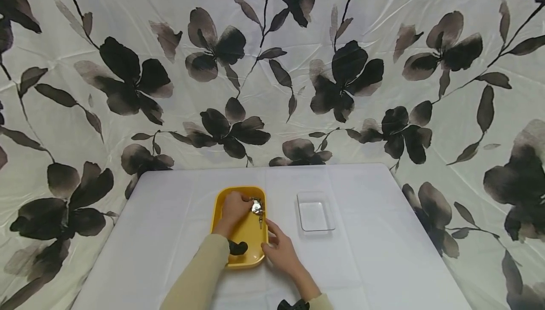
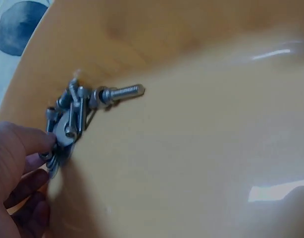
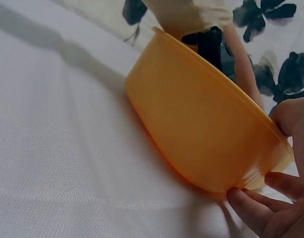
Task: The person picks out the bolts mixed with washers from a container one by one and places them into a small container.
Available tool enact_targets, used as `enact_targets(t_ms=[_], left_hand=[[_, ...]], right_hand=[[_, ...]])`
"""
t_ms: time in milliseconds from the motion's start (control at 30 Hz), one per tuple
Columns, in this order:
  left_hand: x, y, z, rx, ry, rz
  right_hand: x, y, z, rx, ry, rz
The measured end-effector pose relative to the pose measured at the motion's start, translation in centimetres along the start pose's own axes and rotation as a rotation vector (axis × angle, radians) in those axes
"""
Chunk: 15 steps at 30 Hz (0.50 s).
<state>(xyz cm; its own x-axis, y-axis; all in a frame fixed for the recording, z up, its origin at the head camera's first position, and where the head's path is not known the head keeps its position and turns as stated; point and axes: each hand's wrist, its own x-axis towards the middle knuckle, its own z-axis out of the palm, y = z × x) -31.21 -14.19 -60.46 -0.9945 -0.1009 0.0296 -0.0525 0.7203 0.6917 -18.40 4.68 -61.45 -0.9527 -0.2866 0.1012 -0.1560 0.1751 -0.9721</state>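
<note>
A small cluster of metal screws and bolts (image 2: 77, 111) lies inside a yellow tray (image 1: 221, 201), towards its far right corner, pushed up against the sloping inner wall. One threaded bolt (image 2: 123, 91) sticks out sideways from the clump. The pieces look hard, smooth and shiny, each one probably light, and likely to slide on the glossy plastic; they seem clumped together, so lifting one may drag others along. A pinch on a bolt's shank or head would likely be the surest hold.

The left hand (image 1: 233, 207) reaches into the tray from the near side. Its fingers (image 2: 28, 141) are bent towards the cluster, with one fingertip touching the near edge of the metal; the pictures do not show plainly whether anything is pinched between them.

The right hand (image 1: 281, 249) rests at the tray's right rim near its near corner. Its fingers (image 3: 253, 208) curl under the outer wall while the thumb sits above the rim, so it grips the tray's edge.

The tray sits in the middle of a desk (image 1: 383, 253) covered in white cloth. A clear, shallow rectangular container (image 1: 315, 211) stands apart to the tray's right. A pale sleeve (image 1: 200, 277) covers the left forearm. Behind the desk hangs white fabric printed with large dark flowers (image 1: 349, 78).
</note>
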Motion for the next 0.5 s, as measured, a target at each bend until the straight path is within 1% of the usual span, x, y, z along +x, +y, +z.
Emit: enact_targets(t_ms=[167, 367, 500], left_hand=[[-0.2, -0.51, 0.27, -0.036, 0.037, 0.001], [-0.24, -0.89, 0.52, -0.067, 0.071, -0.014], [-0.12, -0.99, 0.62, -0.075, 0.083, -0.023]], right_hand=[[-0.01, -0.11, -0.03, -0.004, 0.0, 0.011], [0.1, -0.18, 0.08, 0.017, 0.0, 0.004], [0.15, -0.21, 0.09, -0.009, 0.006, 0.019]])
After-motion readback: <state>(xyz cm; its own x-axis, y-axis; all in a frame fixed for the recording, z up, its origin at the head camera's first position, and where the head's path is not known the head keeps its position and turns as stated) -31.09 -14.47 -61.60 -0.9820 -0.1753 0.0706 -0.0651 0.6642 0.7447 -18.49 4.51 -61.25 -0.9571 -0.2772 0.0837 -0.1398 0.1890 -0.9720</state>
